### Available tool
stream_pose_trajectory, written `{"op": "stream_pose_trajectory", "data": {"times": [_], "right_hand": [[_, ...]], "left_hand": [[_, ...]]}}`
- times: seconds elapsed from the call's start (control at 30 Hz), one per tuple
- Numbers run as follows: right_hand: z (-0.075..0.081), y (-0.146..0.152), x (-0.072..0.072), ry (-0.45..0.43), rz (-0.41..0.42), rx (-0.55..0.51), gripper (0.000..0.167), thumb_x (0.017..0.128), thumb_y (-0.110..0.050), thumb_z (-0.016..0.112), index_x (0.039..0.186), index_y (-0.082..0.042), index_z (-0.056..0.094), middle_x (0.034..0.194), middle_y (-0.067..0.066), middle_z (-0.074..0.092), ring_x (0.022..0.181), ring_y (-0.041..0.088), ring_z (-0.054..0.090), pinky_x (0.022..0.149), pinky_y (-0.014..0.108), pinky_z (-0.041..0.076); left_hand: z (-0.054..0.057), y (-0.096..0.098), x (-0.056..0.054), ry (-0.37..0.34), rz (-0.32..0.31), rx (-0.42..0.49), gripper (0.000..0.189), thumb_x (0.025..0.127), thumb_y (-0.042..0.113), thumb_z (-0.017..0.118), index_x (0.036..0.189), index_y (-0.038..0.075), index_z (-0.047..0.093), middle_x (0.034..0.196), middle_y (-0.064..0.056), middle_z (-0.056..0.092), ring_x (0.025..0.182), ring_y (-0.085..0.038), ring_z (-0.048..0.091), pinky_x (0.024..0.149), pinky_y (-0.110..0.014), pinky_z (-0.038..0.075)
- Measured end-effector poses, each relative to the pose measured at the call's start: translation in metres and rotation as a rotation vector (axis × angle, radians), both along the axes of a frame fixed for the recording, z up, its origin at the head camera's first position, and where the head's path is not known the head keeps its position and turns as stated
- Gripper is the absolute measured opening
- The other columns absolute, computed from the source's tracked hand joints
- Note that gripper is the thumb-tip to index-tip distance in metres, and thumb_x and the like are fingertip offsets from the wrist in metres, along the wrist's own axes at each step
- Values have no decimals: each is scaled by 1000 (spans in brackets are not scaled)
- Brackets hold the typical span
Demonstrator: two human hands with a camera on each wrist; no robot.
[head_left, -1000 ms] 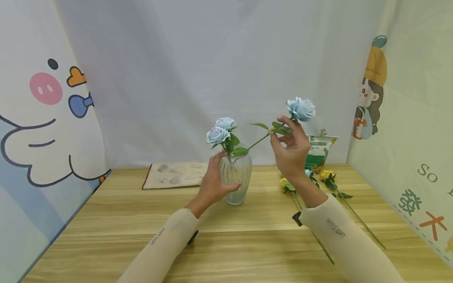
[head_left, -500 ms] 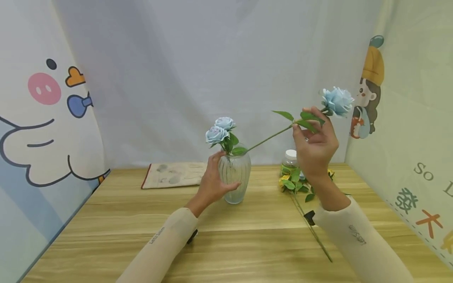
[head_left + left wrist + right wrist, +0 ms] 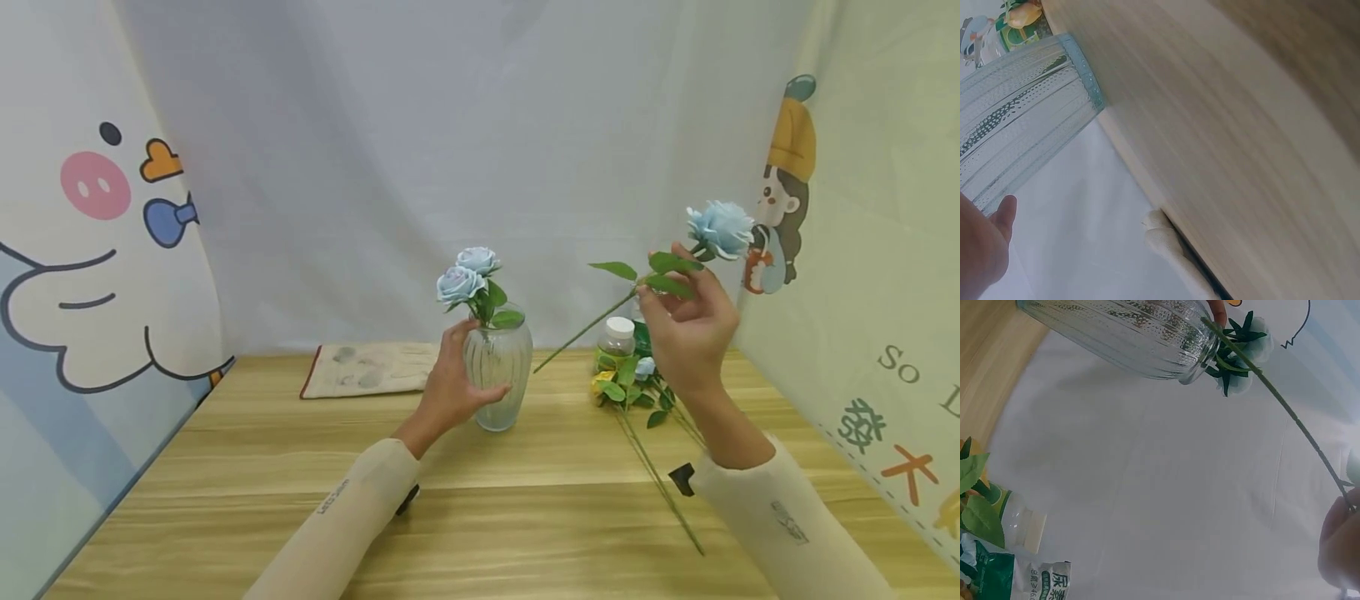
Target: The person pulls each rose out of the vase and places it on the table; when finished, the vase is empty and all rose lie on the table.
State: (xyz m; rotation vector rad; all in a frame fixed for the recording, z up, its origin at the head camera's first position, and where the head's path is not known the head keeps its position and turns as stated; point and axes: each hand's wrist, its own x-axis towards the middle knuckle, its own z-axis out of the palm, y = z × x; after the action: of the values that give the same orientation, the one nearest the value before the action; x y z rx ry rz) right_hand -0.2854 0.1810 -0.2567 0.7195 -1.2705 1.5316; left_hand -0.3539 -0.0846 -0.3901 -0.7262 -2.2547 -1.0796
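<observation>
Near the table's [image 3: 525, 533] far edge, a left hand [image 3: 453, 382] grips a vase [image 3: 513, 375], likely fragile; toward the far right corner, the right hand [image 3: 693, 333] pinches a rose [image 3: 722, 229], probably light, aloft by its stem [image 3: 585, 331], the sensible hold.

A pale wood-grained worktop [image 3: 480, 533] spreads across the lower part of the head view. Near its far edge, left of the middle, lies a flat cream cloth piece [image 3: 367, 369] with grey blotches and a red border at its left end. Towards the right, a white-lidded jar [image 3: 618, 343] stands upright; beside it is a green-and-white packet [image 3: 1022, 578] with printed characters, clearest from the right wrist. A whitish sheet [image 3: 375, 167] hangs behind. The left panel [image 3: 60, 467] bears a cartoon bird [image 3: 105, 275] with an orange beak; the pale green right panel [image 3: 885, 167] shows a cartoon figure [image 3: 782, 200] in a yellow-brown hat and, lower down, lettering [image 3: 900, 364].
</observation>
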Motion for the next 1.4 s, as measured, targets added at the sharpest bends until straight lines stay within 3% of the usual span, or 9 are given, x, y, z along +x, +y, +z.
{"op": "stream_pose_trajectory", "data": {"times": [0.13, 0.47, 0.67, 0.83, 0.93, 1.1, 1.4], "right_hand": [[-8, 8, 0, -43, -17, 68, 45, 75, 24, 62, 118, 9, 65, 102, 8, 73, 85, 16, 70, 71, 20, 55], [-27, 27, -2, -196, 116, 262, 42, 75, 30, 58, 116, 22, 59, 109, 3, 70, 86, 11, 69, 70, 18, 55], [-33, 35, 2, -331, 87, 382, 39, 77, 26, 62, 115, 18, 61, 102, -2, 71, 74, 9, 70, 61, 18, 54], [-41, 39, 1, -467, 11, 575, 38, 81, 16, 69, 118, 13, 62, 101, 14, 70, 67, 7, 67, 56, 19, 53], [-47, 41, -1, -564, 45, 677, 40, 84, 11, 70, 123, 13, 60, 108, 29, 65, 73, 4, 66, 60, 21, 55], [-57, 43, -9, -695, 168, 755, 42, 88, 7, 69, 128, 13, 56, 113, 29, 63, 85, 7, 68, 67, 26, 57], [-73, 43, -25, -736, 227, 820, 45, 86, 9, 69, 128, 15, 54, 113, 28, 61, 86, 14, 68, 69, 26, 56]], "left_hand": [[0, 0, 0, -9, 8, -3, 97, 71, 29, 90, 145, 14, 29, 146, -16, 34, 130, -35, 45, 100, -53, 45], [0, 1, 0, -24, 12, -4, 98, 71, 30, 90, 146, 14, 29, 147, -15, 34, 130, -35, 45, 100, -53, 45], [0, 2, 0, -7, 9, -3, 98, 71, 30, 90, 146, 13, 30, 147, -16, 34, 130, -35, 45, 101, -53, 45], [0, 1, 0, 9, 11, -1, 98, 70, 30, 90, 145, 12, 30, 146, -17, 35, 130, -37, 45, 100, -54, 45], [0, 1, 0, 5, 11, 2, 98, 70, 29, 90, 145, 13, 30, 147, -17, 34, 130, -37, 45, 101, -54, 44], [-1, 0, 0, -11, 13, 0, 99, 70, 30, 90, 146, 14, 29, 147, -15, 34, 131, -36, 44, 102, -53, 44], [-1, 1, 0, -11, 10, -1, 98, 71, 30, 90, 146, 15, 29, 147, -15, 33, 131, -36, 45, 100, -53, 45]]}}
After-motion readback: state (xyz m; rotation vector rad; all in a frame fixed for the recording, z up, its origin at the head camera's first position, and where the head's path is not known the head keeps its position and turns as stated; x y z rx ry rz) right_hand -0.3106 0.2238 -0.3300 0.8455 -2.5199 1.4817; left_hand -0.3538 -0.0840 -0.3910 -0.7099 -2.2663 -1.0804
